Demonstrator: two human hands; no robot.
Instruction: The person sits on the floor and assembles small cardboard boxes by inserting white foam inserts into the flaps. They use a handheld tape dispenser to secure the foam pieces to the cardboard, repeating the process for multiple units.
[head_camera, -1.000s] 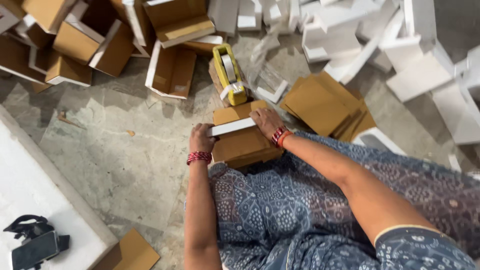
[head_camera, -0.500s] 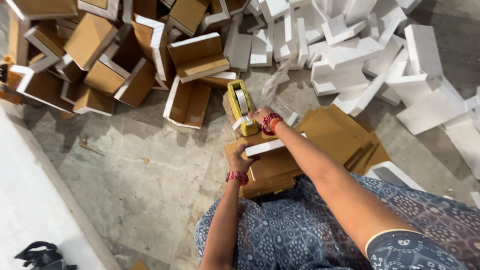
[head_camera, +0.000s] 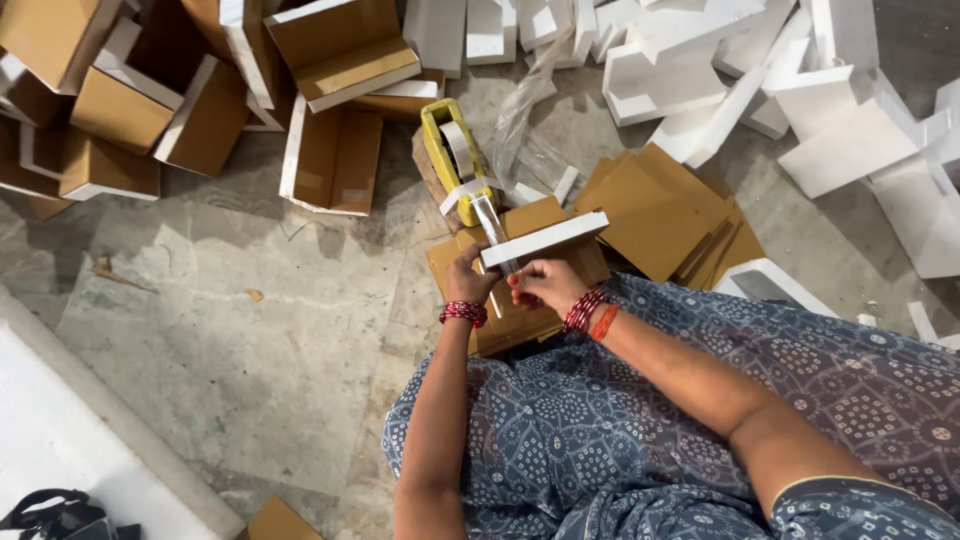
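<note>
Both hands now pinch a strip of clear tape (head_camera: 492, 232) pulled from the yellow dispenser (head_camera: 455, 160) (earlier they pressed the box): left hand (head_camera: 468, 282), right hand (head_camera: 545, 284), over the cardboard box (head_camera: 520, 270) at centre frame.

Tape dispenser (head_camera: 447, 160): yellow body, pale off-white roll of tape.
Strip of tape (head_camera: 490, 222): clear, glossy.
Box under the hands (head_camera: 520, 290): brown card, with a white edge on the raised flap (head_camera: 545, 240).
Flat card sheets (head_camera: 660, 210): tan brown, plain.
Piled boxes (head_camera: 330, 150): brown faces, white rims.
Foam blocks (head_camera: 830, 110): white.
Bangles on left wrist (head_camera: 463, 313): red.
Bangles on right wrist (head_camera: 590, 315): red, one orange.
Garment (head_camera: 650, 420): blue-grey, with a small white dotted motif print.
Floor (head_camera: 220, 310): mottled grey-green stone.
Slab at lower left (head_camera: 60, 440): white.
Straps at lower left corner (head_camera: 50, 515): black.
</note>
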